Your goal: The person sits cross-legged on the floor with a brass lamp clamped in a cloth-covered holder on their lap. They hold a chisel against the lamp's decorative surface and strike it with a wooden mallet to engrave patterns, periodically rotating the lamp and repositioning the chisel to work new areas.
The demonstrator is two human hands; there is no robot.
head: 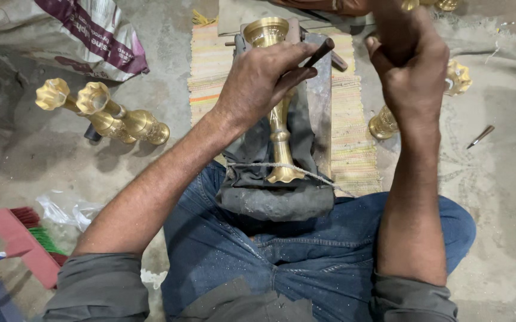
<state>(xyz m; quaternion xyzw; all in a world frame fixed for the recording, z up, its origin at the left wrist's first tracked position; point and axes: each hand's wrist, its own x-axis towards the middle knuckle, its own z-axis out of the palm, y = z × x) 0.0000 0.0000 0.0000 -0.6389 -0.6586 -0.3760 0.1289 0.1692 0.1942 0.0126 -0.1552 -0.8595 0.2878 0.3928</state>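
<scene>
Nearest to us, our legs in blue jeans (306,250) are folded on the concrete floor (61,161), and a dark padded block (276,200) rests against the knees, running away from us onto a striped woven mat (353,143). A thin cord (270,166) crosses the near end of the block. A brass lamp stand (280,140) lies lengthwise on the block, its flared foot just under the cord and its cup-shaped top at the far end.

Our left hand (261,80) presses down on the upper stem of the stand, fingers curled, pinching a dark slim punch (319,52) between thumb and fingertips; the punch slants up and to the right, above the stand. Our right hand (410,65) is raised just right of the block, closed in a fist; from behind we cannot tell what it grips.

By the near left edge of the floor lie a red brush (22,238) and crumpled clear plastic (67,209). Further left, two more brass stands (103,113) lie side by side, touching. Right of the mat, another brass piece (389,122) lies partly hidden behind the right wrist, and a small metal tool (480,136) lies apart on the floor. At the far left corner sits a printed sack (73,33).
</scene>
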